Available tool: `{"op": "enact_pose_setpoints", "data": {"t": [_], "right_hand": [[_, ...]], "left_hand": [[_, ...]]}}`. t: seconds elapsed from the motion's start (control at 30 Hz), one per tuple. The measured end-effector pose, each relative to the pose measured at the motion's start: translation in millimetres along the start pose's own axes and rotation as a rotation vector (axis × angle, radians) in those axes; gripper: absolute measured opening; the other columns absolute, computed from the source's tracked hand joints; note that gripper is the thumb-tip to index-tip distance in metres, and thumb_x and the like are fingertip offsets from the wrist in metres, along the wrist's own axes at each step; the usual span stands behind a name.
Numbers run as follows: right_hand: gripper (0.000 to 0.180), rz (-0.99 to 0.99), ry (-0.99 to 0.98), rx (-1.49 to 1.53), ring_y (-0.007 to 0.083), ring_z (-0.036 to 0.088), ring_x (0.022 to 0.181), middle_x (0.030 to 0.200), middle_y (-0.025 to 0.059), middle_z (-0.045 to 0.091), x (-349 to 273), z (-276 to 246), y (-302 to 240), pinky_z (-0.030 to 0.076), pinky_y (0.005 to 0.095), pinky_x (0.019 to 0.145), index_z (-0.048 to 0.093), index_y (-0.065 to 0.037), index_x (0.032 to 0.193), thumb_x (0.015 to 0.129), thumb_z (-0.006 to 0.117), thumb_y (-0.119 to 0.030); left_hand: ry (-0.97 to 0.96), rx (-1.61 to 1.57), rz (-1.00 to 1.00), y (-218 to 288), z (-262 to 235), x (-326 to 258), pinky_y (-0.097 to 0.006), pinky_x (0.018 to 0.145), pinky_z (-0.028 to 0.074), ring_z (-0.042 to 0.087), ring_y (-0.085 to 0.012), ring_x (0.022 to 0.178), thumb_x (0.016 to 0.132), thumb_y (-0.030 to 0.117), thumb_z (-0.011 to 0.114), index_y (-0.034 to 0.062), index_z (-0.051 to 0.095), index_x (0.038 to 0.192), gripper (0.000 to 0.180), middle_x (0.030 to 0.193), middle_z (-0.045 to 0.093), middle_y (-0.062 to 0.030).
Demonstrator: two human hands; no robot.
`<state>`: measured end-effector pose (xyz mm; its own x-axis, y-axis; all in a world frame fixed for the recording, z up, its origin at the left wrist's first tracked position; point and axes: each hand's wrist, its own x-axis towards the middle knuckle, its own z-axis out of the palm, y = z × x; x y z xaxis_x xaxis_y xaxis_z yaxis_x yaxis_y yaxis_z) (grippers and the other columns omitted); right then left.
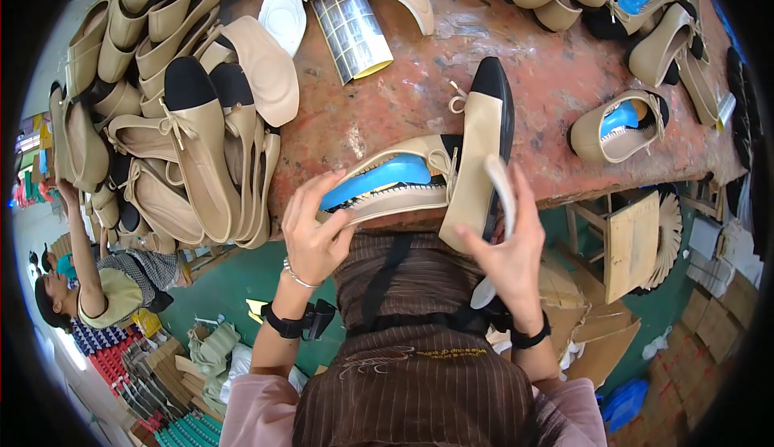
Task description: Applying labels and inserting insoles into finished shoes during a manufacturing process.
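A beige ballet flat [403,201] with a black toe and bow lies sideways at the table's near edge, a blue insert [387,179] showing inside it. Fingers and thumb of my left hand [313,225] close around its heel end. Just to the right, another beige flat [474,149] rests on its side, its black toe pointing away and its dark sole facing right. My right hand [516,245] grips a pale insole [501,185], seen nearly edge-on beside that sole. The right thumb reaches the second shoe's heel; whether it presses on it I cannot tell.
Piled beige flats [201,149] crowd the table's left side. Pale insoles [282,12] and a rolled shiny grid sheet [351,32] lie at the back. One flat [617,127] sits at right, below more shoes. A person [105,278] stands at far left; cardboard [597,318] lies below right.
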<state>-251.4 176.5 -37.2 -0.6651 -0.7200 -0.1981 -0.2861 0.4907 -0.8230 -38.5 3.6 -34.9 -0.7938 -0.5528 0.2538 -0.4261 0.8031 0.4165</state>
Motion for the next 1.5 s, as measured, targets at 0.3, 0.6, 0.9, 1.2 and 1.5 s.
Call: {"op": "enact_pose_setpoints", "data": {"t": [0.3, 0.6, 0.9, 1.2, 1.5], "right_hand": [[0.063, 0.228, -0.012, 0.484, 0.0081, 0.059, 0.075, 0.119, 0.0128, 0.064, 0, -10, 31, 0.050, 0.0224, 0.066, 0.044, 0.003, 0.139, 0.084, 0.075, -0.003], [0.048, 0.420, 0.262, 0.729, 0.0193, 0.052, 0.122, 0.135, 0.0130, 0.055, -19, 4, 75, 0.039, 0.0335, 0.106, 0.039, 0.003, 0.145, 0.102, 0.054, -0.012], [0.052, 0.316, 0.202, 0.796, 0.0219, 0.058, 0.116, 0.139, 0.0144, 0.053, -28, 20, 67, 0.045, 0.0369, 0.102, 0.032, 0.001, 0.149, 0.108, 0.042, -0.030], [0.060, -0.040, 0.228, 0.322, 0.0173, 0.058, 0.090, 0.134, 0.0146, 0.057, 2, -63, 47, 0.047, 0.0288, 0.079, 0.034, 0.002, 0.151, 0.107, 0.032, -0.039], [0.028, -0.915, -0.132, -0.285, 0.0255, 0.058, 0.107, 0.110, 0.0081, 0.065, 50, 25, -28, 0.042, 0.0450, 0.099, 0.074, -0.007, 0.096, 0.069, 0.069, -0.009]], "left_hand": [[0.028, 0.138, 0.172, 29, -37, 44, -0.042, 0.084, 0.053, 0.064, -0.0357, 0.106, 0.064, 0.004, 0.073, 0.0057, 0.064, 0.075, 0.015, 0.118, 0.066, -0.0129], [0.324, 0.235, -0.220, -18, -32, 78, -0.043, 0.105, 0.042, 0.049, -0.0406, 0.129, 0.076, 0.006, 0.079, 0.0038, 0.070, 0.099, 0.025, 0.140, 0.052, -0.0210], [-0.143, -0.280, -0.022, 87, 69, 35, -0.052, 0.106, 0.040, 0.046, -0.0419, 0.133, 0.074, 0.025, 0.082, 0.0106, 0.071, 0.105, 0.036, 0.148, 0.043, -0.0229], [-0.167, -0.246, 0.193, -1, 4, 23, -0.044, 0.097, 0.054, 0.061, -0.0365, 0.120, 0.065, 0.003, 0.076, 0.0014, 0.063, 0.071, 0.014, 0.130, 0.062, -0.0182], [0.145, -0.276, 0.083, -53, 34, -33, -0.053, 0.109, 0.040, 0.043, -0.0464, 0.134, 0.069, 0.019, 0.089, 0.0097, 0.038, 0.144, 0.091, 0.152, 0.033, -0.0281]]}}
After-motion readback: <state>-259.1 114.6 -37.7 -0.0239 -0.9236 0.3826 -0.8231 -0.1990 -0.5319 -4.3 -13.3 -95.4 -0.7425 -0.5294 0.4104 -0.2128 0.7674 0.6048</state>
